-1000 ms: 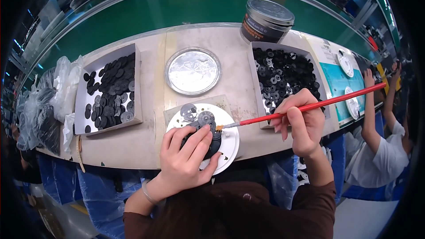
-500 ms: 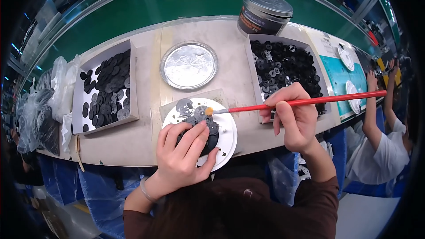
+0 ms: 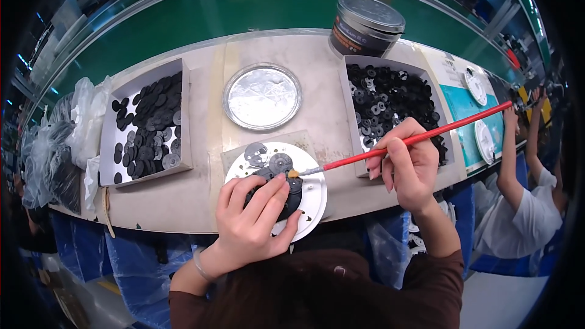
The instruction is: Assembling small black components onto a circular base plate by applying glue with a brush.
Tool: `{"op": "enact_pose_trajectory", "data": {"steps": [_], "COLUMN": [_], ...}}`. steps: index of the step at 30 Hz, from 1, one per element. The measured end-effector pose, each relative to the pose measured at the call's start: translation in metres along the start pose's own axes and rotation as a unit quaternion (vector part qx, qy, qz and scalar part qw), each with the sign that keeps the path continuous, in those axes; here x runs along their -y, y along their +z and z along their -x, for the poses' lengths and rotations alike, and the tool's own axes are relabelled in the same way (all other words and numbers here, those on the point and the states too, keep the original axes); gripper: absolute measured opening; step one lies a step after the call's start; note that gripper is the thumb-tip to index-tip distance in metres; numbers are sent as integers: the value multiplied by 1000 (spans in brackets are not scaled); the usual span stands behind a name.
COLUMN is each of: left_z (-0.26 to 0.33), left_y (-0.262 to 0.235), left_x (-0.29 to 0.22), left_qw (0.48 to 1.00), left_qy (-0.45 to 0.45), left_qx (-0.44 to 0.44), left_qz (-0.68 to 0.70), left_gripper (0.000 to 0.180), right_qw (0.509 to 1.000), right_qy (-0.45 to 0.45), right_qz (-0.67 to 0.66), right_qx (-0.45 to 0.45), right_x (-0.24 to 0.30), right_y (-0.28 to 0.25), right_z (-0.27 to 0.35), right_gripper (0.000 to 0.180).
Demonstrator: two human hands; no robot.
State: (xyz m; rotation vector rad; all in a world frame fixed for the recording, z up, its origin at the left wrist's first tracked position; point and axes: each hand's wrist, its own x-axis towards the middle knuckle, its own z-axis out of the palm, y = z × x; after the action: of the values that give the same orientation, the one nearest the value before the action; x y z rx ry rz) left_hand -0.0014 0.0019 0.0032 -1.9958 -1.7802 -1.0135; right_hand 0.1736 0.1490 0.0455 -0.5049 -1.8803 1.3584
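In my right hand (image 3: pixel 411 161) is a long red-handled paintbrush (image 3: pixel 420 136), pinched between thumb and fingers. Its yellowish bristle tip touches the dark gears near my left fingertips. My left hand (image 3: pixel 253 216) presses its fingers over a black gear assembly (image 3: pixel 294 198) on a round white plate (image 3: pixel 314 190), steadying it with the thumb at the near right. Grey gear discs (image 3: pixel 280 162) show at the far side of that assembly. Part of the assembly is hidden under my left fingers.
At the left stands a box of black discs (image 3: pixel 155 100); at the right, a box of small black gears (image 3: pixel 390 94). A round metal lid (image 3: pixel 262 96) lies between them. Behind the right box is a tin (image 3: pixel 367 24). Clear plastic bags (image 3: pixel 52 146) sit far left. Another person's arm (image 3: pixel 510 152) reaches in at right.
The brush tip has moved slightly right and nearer me, from a grey disc onto the neighbouring dark gears. The brush handle now slants more steeply. My left hand stays almost in place.
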Motion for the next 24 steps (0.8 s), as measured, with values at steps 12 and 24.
{"op": "enact_pose_trajectory", "data": {"steps": [12, 24], "left_z": [3, 2], "left_y": [0, 1], "left_x": [0, 0], "left_qw": [1000, 1000], "left_qy": [-4, -5], "left_qx": [-10, -15], "left_qz": [0, 4], "left_gripper": [31, 30], "right_qw": [1000, 998], "right_qy": [-5, -51], "right_qz": [18, 26], "right_qx": [15, 23], "right_x": [5, 6], "right_y": [-6, -11], "right_z": [2, 11], "right_gripper": [16, 15]}}
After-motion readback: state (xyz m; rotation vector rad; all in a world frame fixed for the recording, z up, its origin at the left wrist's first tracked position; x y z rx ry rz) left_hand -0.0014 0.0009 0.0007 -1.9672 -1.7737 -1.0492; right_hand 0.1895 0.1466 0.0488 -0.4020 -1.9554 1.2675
